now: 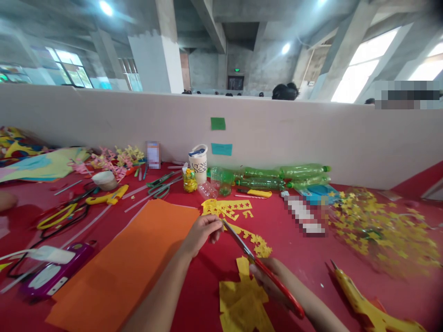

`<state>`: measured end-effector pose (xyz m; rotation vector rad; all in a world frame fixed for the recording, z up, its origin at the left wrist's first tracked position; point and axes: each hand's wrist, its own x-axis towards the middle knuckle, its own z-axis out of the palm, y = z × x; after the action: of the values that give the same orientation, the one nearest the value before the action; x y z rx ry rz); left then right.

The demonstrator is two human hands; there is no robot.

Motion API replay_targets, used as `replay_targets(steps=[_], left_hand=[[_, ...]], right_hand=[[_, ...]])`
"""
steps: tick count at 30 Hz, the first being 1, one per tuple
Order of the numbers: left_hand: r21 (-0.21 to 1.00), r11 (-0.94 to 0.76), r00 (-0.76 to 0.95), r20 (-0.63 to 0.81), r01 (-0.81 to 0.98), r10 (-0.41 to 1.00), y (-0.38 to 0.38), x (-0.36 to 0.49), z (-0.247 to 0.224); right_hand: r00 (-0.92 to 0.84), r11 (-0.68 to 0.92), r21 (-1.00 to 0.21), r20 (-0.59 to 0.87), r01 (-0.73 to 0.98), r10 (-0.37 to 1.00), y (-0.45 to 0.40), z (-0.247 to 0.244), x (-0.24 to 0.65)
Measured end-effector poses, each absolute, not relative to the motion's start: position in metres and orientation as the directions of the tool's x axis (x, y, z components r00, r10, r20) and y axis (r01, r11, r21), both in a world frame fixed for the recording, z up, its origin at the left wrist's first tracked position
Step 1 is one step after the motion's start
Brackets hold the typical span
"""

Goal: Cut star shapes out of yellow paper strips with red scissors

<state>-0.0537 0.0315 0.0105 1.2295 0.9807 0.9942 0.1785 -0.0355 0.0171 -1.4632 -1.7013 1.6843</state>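
Observation:
My right hand (277, 276) is closed around the red handles of a pair of scissors (244, 244), whose blades point up and left. The fingers of my left hand (206, 230) are pinched together at the blade tips; what they hold is too small to make out. Just beyond lie yellow scraps (238, 204) with star-shaped holes. A pile of small yellow stars (262, 246) is beside the blades. Below the scissors rest larger yellow sheet pieces (242, 299), partly behind my right hand. An orange sheet (138, 258) lies left of and under my left forearm.
Green plastic bottles (263, 183), a white cup (198, 168) and a yellow cutter knife (259, 193) sit near the partition (294, 133). Glue guns (363, 295) and yellow star branches (384, 230) are at right; a purple power strip (58, 272) is at left.

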Motion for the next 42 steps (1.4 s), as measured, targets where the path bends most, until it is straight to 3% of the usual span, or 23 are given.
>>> replay_targets(steps=[5, 21, 35, 42], left_hand=[[0.994, 0.084, 0.285, -0.062, -0.066, 0.957, 0.032, -0.054, 0.009], [0.994, 0.093, 0.275, -0.075, -0.051, 0.958, 0.032, -0.052, 0.01], [1.0, -0.01, 0.247, 0.016, -0.025, 0.969, 0.03, -0.045, 0.008], [0.999, -0.044, 0.22, 0.043, 0.002, 0.975, 0.027, -0.042, 0.008]], right_hand=[[-0.412, -0.182, -0.879, -0.377, 0.44, 0.83, -0.034, 0.009, 0.18], [-0.383, -0.238, -0.893, -0.387, 0.382, 0.839, -0.035, 0.004, 0.177], [-0.37, -0.361, -0.888, -0.45, 0.286, 0.813, -0.039, 0.005, 0.172], [-0.419, -0.344, -0.908, -0.416, 0.24, 0.807, -0.042, 0.005, 0.17]])
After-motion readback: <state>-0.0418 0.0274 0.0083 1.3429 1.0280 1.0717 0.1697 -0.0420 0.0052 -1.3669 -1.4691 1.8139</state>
